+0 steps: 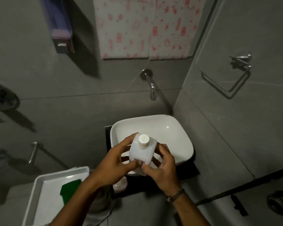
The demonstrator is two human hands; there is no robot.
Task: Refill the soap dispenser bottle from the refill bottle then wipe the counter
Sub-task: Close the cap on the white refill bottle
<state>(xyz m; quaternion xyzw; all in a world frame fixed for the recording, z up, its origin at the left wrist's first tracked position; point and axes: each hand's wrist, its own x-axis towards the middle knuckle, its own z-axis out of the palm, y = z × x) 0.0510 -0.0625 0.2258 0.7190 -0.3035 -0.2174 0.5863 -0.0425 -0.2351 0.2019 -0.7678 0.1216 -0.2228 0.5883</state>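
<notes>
Hands [137, 165] over grey bathroom's basin [178, 136]

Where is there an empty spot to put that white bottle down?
The sink basin is bare behind the bottle held by the left hand and right hand. The white tray has room left of the green sponge. The dark counter is crowded: a small container sits there, under the arms.
</notes>
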